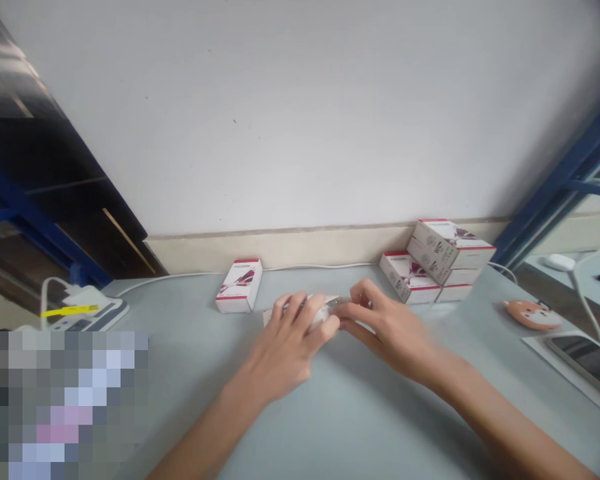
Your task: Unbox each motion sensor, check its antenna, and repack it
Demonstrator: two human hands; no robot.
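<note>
In the middle of the table, the curled fingers of my left hand [291, 347] close over a small white box [267, 317], most of which they hide. At the box's right end shows a small, shiny, greyish part [337, 303], too blurred to name. The thumb and forefinger of my right hand [393, 330] come together at that end in a pinch. What sits between those fingertips is hidden. Behind my left hand, a white and red printed box [239, 285] stands apart on the table.
Several similar boxes [443, 257] are stacked against the wall at right. A fox-face object [533, 315] and a phone [587, 357] lie farther right on the grey-blue table [300, 427]. At left is a power strip [93, 310]; a white cable [175, 275] follows the wall.
</note>
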